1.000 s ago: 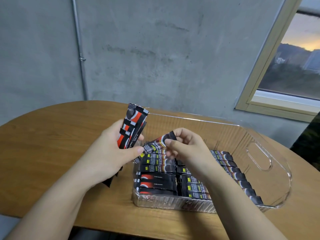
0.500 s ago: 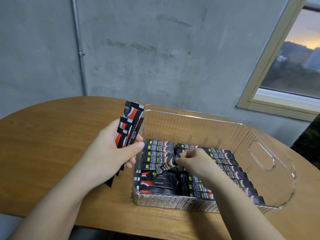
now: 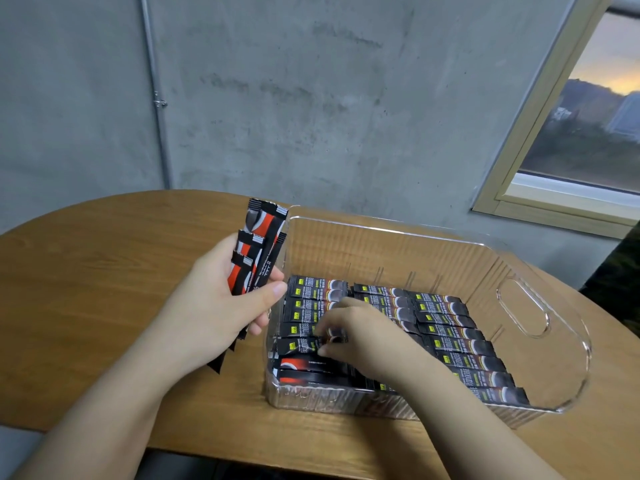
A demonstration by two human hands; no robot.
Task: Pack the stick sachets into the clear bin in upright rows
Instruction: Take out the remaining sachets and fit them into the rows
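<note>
Roughly halfway, I'd judge: the clear bin [image 3: 540, 271] on the table [image 3: 104, 271] has sachets [image 3: 446, 334] packed in rows across its near part; the far strip of floor is bare. Right hand [image 3: 360, 337] is down inside the left row, fingertips pinching one sachet [image 3: 332, 339] into place. Left hand [image 3: 221, 306] sits just outside the bin wall, fingers clamped round a fanned bundle [image 3: 258, 251] yet to go in. Remaining: that bundle.

One head-worn view, yours.
You look forward and down, close over the table [image 3: 104, 278]; wall and window fill the upper frame.
</note>
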